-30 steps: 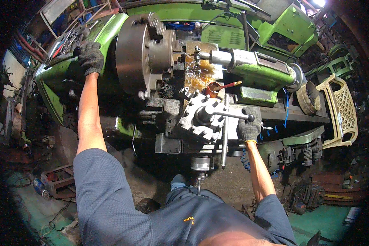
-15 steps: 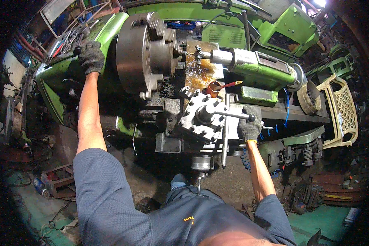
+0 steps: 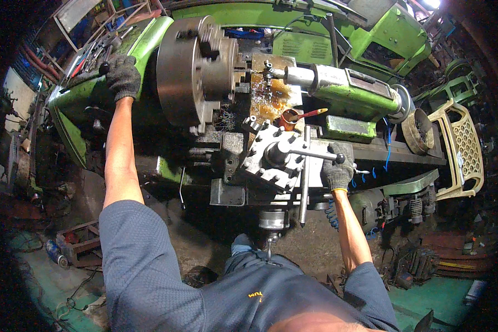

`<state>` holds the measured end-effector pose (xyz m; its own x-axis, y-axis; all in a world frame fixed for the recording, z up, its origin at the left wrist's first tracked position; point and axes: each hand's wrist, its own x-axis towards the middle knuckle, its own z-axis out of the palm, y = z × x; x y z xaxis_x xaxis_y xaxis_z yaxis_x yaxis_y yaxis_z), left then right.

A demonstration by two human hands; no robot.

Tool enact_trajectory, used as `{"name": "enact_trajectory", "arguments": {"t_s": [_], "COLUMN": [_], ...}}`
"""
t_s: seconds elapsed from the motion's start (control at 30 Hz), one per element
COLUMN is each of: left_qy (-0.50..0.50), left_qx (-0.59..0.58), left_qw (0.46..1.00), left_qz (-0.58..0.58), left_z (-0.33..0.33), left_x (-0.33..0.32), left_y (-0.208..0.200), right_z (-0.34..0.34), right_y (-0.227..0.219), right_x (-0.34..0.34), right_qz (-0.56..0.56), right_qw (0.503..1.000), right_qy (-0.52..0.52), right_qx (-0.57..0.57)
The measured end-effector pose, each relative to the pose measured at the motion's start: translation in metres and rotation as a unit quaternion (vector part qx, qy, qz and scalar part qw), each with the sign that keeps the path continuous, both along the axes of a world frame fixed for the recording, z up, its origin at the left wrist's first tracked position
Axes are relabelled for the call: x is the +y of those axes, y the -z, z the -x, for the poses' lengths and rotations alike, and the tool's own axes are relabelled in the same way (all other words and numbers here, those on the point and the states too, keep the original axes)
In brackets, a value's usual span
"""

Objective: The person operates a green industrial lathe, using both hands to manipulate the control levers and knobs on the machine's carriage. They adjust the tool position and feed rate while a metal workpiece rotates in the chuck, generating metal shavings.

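Note:
My left hand (image 3: 123,77), in a dark grey knitted glove, is closed round a black-knobbed lever (image 3: 104,68) on the green lathe headstock (image 3: 149,41). In a similar glove, my right hand (image 3: 338,171) is curled beside the square tool post (image 3: 265,157); what its fingers grip is hidden. The tool post's clamping handle (image 3: 311,152) ends in a black knob over that hand. Between my hands is the large steel chuck (image 3: 180,72), its jaws partly blurred. A thin part reaches from it towards the tailstock (image 3: 337,86), with a small clamp-like fitting (image 3: 268,71) near the tailstock's end.
A red-handled brush (image 3: 310,114) stands in a small pot (image 3: 288,119) behind the tool post. Wet brown fluid and chips cover the plate (image 3: 274,97). A steel bar (image 3: 304,193) juts towards me. At right are a round tin (image 3: 418,133) and a beige plastic chair (image 3: 459,146).
The chuck's jaws show at a different angle and blur, so the chuck is turning. Both my hands stay in the same places.

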<state>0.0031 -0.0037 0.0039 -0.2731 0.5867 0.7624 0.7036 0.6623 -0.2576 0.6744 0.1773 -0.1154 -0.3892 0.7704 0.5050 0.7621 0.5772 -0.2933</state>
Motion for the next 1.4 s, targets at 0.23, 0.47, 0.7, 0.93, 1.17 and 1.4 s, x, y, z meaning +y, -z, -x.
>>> {"name": "enact_trajectory", "arguments": {"t_s": [0.23, 0.47, 0.7, 0.93, 1.17, 1.4], "left_qy": [0.036, 0.029, 0.034, 0.025, -0.072, 0.020], "left_qx": [-0.008, 0.013, 0.026, 0.028, -0.014, 0.007], "left_qw": [0.999, 0.999, 0.999, 0.999, 0.996, 1.000], "left_qz": [-0.016, -0.009, -0.009, 0.003, 0.054, -0.016], "left_z": [0.004, 0.002, 0.006, 0.004, 0.001, -0.010], "left_x": [-0.003, 0.000, -0.001, 0.001, 0.000, 0.000], "left_y": [0.003, 0.002, 0.001, 0.002, -0.001, -0.005], "right_z": [0.000, 0.000, 0.000, 0.002, 0.001, -0.003], "right_y": [-0.001, 0.000, 0.001, -0.006, -0.003, 0.003], "right_x": [0.000, -0.001, -0.001, -0.002, -0.002, 0.001], "right_qz": [-0.032, -0.024, -0.005, -0.038, -0.045, -0.024], "right_qw": [0.999, 1.000, 1.000, 0.999, 0.999, 1.000], "right_qy": [-0.006, -0.003, -0.002, -0.007, -0.011, -0.006], "right_qx": [0.001, 0.014, 0.029, 0.002, -0.006, -0.002]}}
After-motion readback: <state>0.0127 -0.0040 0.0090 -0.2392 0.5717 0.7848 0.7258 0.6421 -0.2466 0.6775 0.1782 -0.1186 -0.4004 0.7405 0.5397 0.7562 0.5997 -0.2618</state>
